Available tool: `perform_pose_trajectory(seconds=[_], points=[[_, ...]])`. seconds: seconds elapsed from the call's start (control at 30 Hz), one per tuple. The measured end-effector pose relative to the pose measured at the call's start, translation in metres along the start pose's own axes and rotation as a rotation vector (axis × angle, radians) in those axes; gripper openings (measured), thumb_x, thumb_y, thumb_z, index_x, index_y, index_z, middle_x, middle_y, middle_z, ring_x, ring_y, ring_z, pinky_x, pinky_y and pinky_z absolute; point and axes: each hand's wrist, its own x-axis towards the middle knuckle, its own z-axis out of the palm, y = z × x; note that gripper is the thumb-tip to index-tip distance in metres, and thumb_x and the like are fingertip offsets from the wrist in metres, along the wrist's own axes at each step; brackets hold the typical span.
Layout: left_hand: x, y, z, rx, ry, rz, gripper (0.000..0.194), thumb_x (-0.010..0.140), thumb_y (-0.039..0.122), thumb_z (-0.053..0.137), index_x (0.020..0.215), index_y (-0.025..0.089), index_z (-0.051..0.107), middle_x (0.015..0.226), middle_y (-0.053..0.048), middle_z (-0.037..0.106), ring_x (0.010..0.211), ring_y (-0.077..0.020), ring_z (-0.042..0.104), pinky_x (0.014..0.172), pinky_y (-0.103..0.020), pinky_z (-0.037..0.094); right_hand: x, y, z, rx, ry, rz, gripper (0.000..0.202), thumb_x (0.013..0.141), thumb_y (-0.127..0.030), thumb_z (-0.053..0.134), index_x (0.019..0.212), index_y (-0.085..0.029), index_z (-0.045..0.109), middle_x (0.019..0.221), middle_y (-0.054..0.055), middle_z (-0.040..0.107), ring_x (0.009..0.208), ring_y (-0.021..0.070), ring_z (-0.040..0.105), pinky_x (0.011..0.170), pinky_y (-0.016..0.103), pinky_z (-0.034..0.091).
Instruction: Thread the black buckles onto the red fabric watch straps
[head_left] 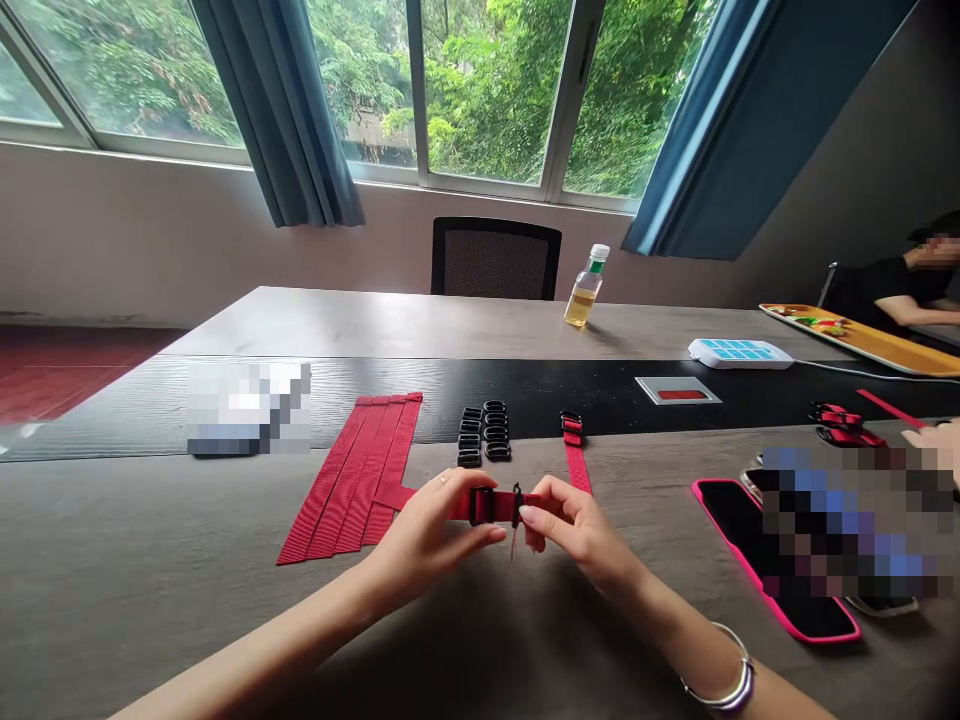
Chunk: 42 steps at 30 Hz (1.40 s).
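A red webbing strap (504,507) is stretched between my two hands above the table. My left hand (431,520) is closed on its left part, next to a black slider buckle (481,506) threaded on it. On the right, my right hand (566,520) pinches the strap's end beside a second black ring (517,506). A loose thread hangs below that ring. Behind my left hand lie several flat red straps (345,480) side by side. Two columns of black buckles (496,430) sit just beyond my hands. Another red strap with a buckle (572,430) lies beyond my right hand.
A phone in a pink case (772,560) lies at right near a blurred object. Farther back are a small framed card (677,391), a white power strip (739,353), a bottle (586,288) and an orange tray (885,342). A co-worker's hand (937,445) shows at the right edge.
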Motion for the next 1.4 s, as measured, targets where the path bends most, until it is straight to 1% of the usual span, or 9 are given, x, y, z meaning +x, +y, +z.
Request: perform_pose_trajectory(seconds=[0.17, 0.4, 0.57, 0.67, 0.77, 0.87, 1.07, 1.2, 1.4], points=[[0.003, -0.011, 0.001, 0.274, 0.071, 0.198, 0.030, 0.076, 0.040, 0.065, 0.098, 0.020, 0.062, 0.090, -0.009, 0.067, 0.082, -0.0234, 0.058, 0.073, -0.036, 0.046, 0.000, 0.001, 0.002, 0.003, 0.043, 0.016, 0.034, 0.071, -0.048, 0.062, 0.066, -0.018, 0.046, 0.054, -0.004, 0.051, 0.052, 0.0099, 0.047, 0.054, 0.024, 0.039], [0.001, -0.012, -0.001, 0.279, 0.131, 0.278, 0.028, 0.077, 0.041, 0.063, 0.092, 0.018, 0.066, 0.082, -0.009, 0.069, 0.075, -0.0223, 0.062, 0.073, -0.037, 0.047, 0.001, -0.003, -0.009, -0.208, 0.197, -0.039, 0.024, 0.070, -0.036, 0.051, 0.059, -0.021, 0.036, 0.049, -0.006, 0.040, 0.046, 0.0085, 0.037, 0.046, 0.022, 0.031], [0.000, -0.010, 0.000, 0.183, 0.140, 0.220, 0.029, 0.076, 0.042, 0.065, 0.093, 0.019, 0.066, 0.079, -0.007, 0.069, 0.075, -0.0214, 0.061, 0.072, -0.035, 0.048, -0.002, -0.008, -0.015, -0.767, 0.355, -0.297, 0.018, 0.072, -0.022, 0.043, 0.057, -0.022, 0.032, 0.050, -0.005, 0.036, 0.047, 0.0099, 0.033, 0.047, 0.023, 0.028], [-0.001, -0.008, 0.004, 0.113, 0.160, 0.230, 0.030, 0.078, 0.042, 0.062, 0.096, 0.019, 0.066, 0.081, -0.008, 0.068, 0.075, -0.0204, 0.061, 0.070, -0.032, 0.050, -0.005, -0.008, -0.008, -0.905, 0.353, -0.479, 0.015, 0.071, -0.016, 0.041, 0.059, -0.021, 0.034, 0.059, -0.002, 0.040, 0.053, 0.0113, 0.039, 0.052, 0.025, 0.032], [-0.003, -0.003, 0.008, 0.035, 0.151, 0.214, 0.031, 0.081, 0.042, 0.060, 0.100, 0.019, 0.065, 0.087, -0.008, 0.067, 0.079, -0.0197, 0.060, 0.072, -0.031, 0.050, -0.008, -0.006, 0.002, -0.739, 0.213, -0.476, 0.015, 0.071, -0.014, 0.043, 0.060, -0.020, 0.035, 0.069, 0.001, 0.045, 0.055, 0.0101, 0.041, 0.050, 0.023, 0.035], [-0.006, 0.002, 0.009, -0.044, 0.088, 0.129, 0.031, 0.080, 0.043, 0.061, 0.102, 0.021, 0.066, 0.093, -0.008, 0.064, 0.084, -0.0204, 0.059, 0.076, -0.032, 0.049, -0.010, -0.004, 0.008, -0.385, 0.091, -0.316, 0.023, 0.070, -0.017, 0.048, 0.057, -0.020, 0.030, 0.078, 0.003, 0.054, 0.054, 0.0083, 0.042, 0.044, 0.021, 0.034], [-0.005, 0.005, 0.006, -0.230, 0.028, -0.052, 0.033, 0.080, 0.042, 0.059, 0.104, 0.021, 0.066, 0.085, -0.005, 0.063, 0.077, -0.0182, 0.056, 0.073, -0.032, 0.048, -0.006, -0.001, 0.004, 0.226, -0.051, -0.042, 0.034, 0.074, -0.047, 0.063, 0.067, -0.017, 0.047, 0.066, 0.000, 0.057, 0.046, 0.0077, 0.049, 0.040, 0.021, 0.041], [-0.005, 0.004, 0.006, -0.378, 0.018, -0.138, 0.033, 0.079, 0.040, 0.059, 0.105, 0.021, 0.066, 0.088, -0.006, 0.062, 0.077, -0.0180, 0.056, 0.068, -0.030, 0.048, -0.005, -0.002, 0.004, 0.308, -0.092, -0.025, 0.034, 0.074, -0.048, 0.065, 0.079, -0.015, 0.057, 0.065, 0.000, 0.060, 0.053, 0.0101, 0.057, 0.050, 0.024, 0.049], [-0.008, 0.003, 0.008, -0.350, 0.035, -0.039, 0.032, 0.077, 0.041, 0.064, 0.103, 0.022, 0.067, 0.084, -0.005, 0.064, 0.078, -0.0185, 0.056, 0.074, -0.032, 0.047, -0.005, 0.001, 0.008, 0.280, -0.102, 0.000, 0.025, 0.074, -0.034, 0.069, 0.078, -0.016, 0.052, 0.067, -0.003, 0.059, 0.048, 0.0063, 0.055, 0.045, 0.019, 0.045]])
